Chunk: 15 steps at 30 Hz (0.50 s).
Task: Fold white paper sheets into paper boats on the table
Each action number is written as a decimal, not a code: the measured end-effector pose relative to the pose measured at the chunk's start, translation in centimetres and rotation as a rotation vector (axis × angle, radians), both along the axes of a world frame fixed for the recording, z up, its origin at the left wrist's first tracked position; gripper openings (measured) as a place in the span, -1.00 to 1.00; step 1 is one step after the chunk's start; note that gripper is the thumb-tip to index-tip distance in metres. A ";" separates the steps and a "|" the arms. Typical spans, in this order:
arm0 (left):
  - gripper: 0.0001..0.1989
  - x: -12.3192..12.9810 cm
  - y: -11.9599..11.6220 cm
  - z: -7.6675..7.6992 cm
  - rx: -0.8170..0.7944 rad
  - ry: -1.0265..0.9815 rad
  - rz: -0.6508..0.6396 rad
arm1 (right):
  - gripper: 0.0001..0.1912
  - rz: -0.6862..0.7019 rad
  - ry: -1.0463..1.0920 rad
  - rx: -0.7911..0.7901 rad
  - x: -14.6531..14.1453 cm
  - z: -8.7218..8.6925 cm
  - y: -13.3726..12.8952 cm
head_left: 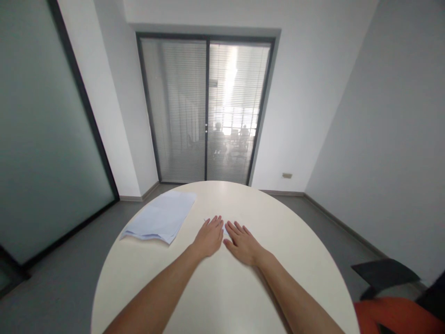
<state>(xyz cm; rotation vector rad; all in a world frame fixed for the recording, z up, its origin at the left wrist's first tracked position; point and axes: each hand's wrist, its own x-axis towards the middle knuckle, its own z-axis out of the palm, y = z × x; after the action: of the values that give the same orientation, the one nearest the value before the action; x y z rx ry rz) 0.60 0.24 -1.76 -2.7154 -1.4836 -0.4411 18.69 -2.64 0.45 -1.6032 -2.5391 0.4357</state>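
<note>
Scrap (225, 230) near middle of round tabletop (219, 297), mostly covered

Head view, only one. Left hand (209, 235) palm down, fingers lightly spread and pointing away. Right hand (244, 243) same, angled inward, thumb out toward the left. Grip on both sides: flat and spread, no pinch seen. Scrap shows pale in the narrow gap between fingertips; looks like paper, rest hidden, shape can't be told. Flat palms from both sides probably keep it from sliding or curling. Thin tip (205, 220) pokes out by the left fingers; part of the scrap or separate, can't tell. Sheets (163, 213) lie at far left, edges curled up, apart from both hands; likely put there to leave working room. Red chair (396, 315) at right edge, clear of the right arm.
</note>
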 end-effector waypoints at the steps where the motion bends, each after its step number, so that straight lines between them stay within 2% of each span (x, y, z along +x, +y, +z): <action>1: -0.50 0.0 0.0 0.1 0.001 -0.012 -0.026 | -0.22 -0.003 -0.004 0.001 0.0 0.1 0.0; 5: -0.48 0.2 0.1 0.1 -0.071 -0.014 -0.078 | -0.19 -0.026 -0.023 -0.001 0.0 0.2 -0.1; 15: -0.43 0.3 0.5 -0.6 -0.091 0.059 -0.011 | -0.20 0.006 -0.015 -0.034 0.4 1.0 -0.7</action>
<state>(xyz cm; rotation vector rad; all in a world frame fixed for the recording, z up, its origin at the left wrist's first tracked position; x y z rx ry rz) 0.90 0.74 -2.37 -2.7806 -1.5105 -0.2984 19.14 -3.35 1.44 -1.6162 -2.5620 0.4721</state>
